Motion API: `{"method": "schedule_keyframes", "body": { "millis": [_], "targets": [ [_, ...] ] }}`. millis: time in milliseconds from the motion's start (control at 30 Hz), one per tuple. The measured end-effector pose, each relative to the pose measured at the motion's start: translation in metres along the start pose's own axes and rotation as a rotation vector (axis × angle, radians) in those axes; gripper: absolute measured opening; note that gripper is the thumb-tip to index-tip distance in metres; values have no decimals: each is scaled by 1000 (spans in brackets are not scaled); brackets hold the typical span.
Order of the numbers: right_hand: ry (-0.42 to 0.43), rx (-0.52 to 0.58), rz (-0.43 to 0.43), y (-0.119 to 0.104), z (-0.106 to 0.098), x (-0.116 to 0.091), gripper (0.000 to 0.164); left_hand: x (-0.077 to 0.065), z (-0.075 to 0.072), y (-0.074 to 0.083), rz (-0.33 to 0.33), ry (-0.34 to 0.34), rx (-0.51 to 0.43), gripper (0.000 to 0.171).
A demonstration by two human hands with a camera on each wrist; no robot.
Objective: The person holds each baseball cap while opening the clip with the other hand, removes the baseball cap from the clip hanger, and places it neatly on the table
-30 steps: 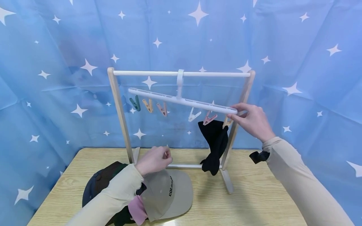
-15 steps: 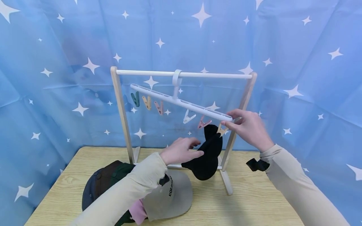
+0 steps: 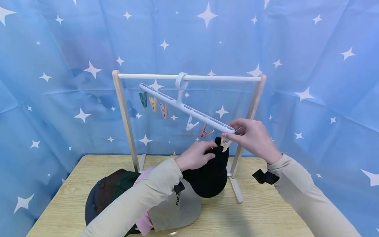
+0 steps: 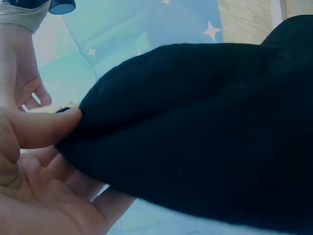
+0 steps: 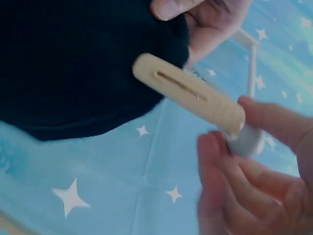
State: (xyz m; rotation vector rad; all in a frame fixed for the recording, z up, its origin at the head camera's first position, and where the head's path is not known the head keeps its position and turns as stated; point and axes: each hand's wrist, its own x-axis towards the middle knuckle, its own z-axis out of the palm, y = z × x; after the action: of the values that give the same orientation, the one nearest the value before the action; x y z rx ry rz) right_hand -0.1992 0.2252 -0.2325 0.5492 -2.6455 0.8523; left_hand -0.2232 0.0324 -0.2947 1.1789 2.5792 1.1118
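Note:
A black cap (image 3: 207,179) hangs from a pale yellow clip (image 3: 225,144) at the right end of a white clip hanger (image 3: 204,117). My left hand (image 3: 196,154) pinches the cap's edge, thumb on one face and fingers behind, as the left wrist view shows with the black fabric (image 4: 186,132). With thumb and fingers my right hand (image 3: 251,138) grips the hanger's lowered right end, close above the clip. In the right wrist view the yellow clip (image 5: 188,90) bites the cap's edge. The hanger's hook (image 3: 181,81) sits over the rack's white rail (image 3: 222,78).
Several caps lie stacked at the left front, the outermost a grey cap (image 3: 188,205) with lettering. Green (image 3: 143,99), yellow, pink and white clips also hang from the hanger. The wooden rack's right foot (image 3: 236,191) stands on the table (image 3: 275,197).
My left hand has come up and right from above the stacked caps and taken hold of the black cap. My right hand has drawn the hanger's right end lower and leftward, turning the hanger.

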Motion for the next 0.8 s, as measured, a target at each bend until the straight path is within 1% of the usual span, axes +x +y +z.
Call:
{"method": "schedule_keyframes", "body": {
  "millis": [133, 200, 300, 400, 467, 600, 700, 800],
  "targets": [
    [-198, 187, 100, -1, -10, 3, 38, -3, -4, -1, 34, -21, -65, 16],
    [-295, 286, 131, 2, -12, 3, 41, -5, -6, -2, 48, -26, -96, 15],
    [-425, 418, 105, 7, -10, 1, 40, -8, -7, -2, 54, -26, -126, 15],
    [-487, 482, 80, 9, -5, -1, 36, -9, -7, -2, 63, -16, -132, 16],
    [-487, 482, 66, 10, -2, -3, 34, -10, -8, -2, 69, -7, -127, 16],
    [-407, 385, 22, 9, 0, -7, 33, -11, -8, -3, 76, 9, -131, 17],
    [-337, 295, -16, 8, 0, -9, 30, -12, -9, -4, 80, 25, -131, 18],
    [-277, 233, -36, 6, 0, -11, 25, -12, -11, -4, 78, 34, -132, 18]
  ]
}}
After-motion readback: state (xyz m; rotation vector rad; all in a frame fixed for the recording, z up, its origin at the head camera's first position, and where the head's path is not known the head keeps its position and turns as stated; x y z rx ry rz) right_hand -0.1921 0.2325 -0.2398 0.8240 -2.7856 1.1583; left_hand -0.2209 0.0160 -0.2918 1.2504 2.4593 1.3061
